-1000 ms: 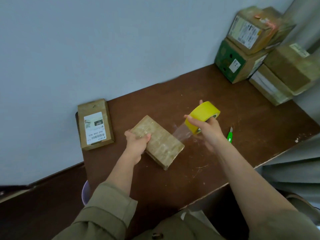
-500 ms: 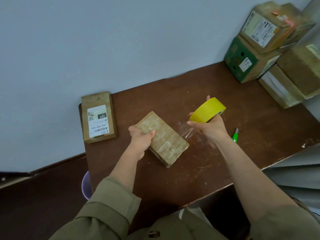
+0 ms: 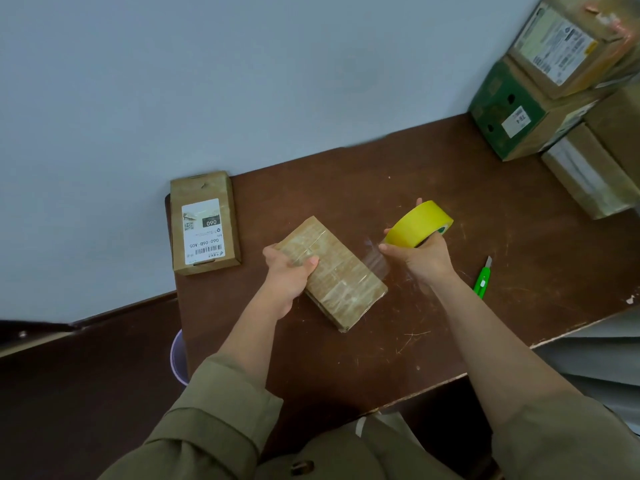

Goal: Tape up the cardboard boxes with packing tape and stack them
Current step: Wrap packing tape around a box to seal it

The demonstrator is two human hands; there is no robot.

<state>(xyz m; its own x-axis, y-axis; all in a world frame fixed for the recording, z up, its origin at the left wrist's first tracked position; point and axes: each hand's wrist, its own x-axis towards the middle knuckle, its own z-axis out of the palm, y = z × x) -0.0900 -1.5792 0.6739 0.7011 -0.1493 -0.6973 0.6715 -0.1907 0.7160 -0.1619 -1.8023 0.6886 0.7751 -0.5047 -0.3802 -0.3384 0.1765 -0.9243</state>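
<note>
A small flat cardboard box (image 3: 341, 280) lies at an angle in the middle of the brown table (image 3: 450, 188), its top shiny with clear tape. My left hand (image 3: 289, 275) grips its near-left end, thumb on top. My right hand (image 3: 420, 259) holds a yellow roll of packing tape (image 3: 420, 223) just right of the box. A short clear strip of tape (image 3: 375, 259) runs from the roll to the box's right edge.
A second small box with a white label (image 3: 204, 223) lies at the table's far left corner by the wall. A stack of larger boxes (image 3: 540, 98) fills the far right corner. A green utility knife (image 3: 482, 279) lies right of my right hand. A lilac bin rim (image 3: 176, 358) shows below the table's left edge.
My right hand has brought the tape roll closer to the box, shortening the strip between them. The left hand has kept its grip on the box.
</note>
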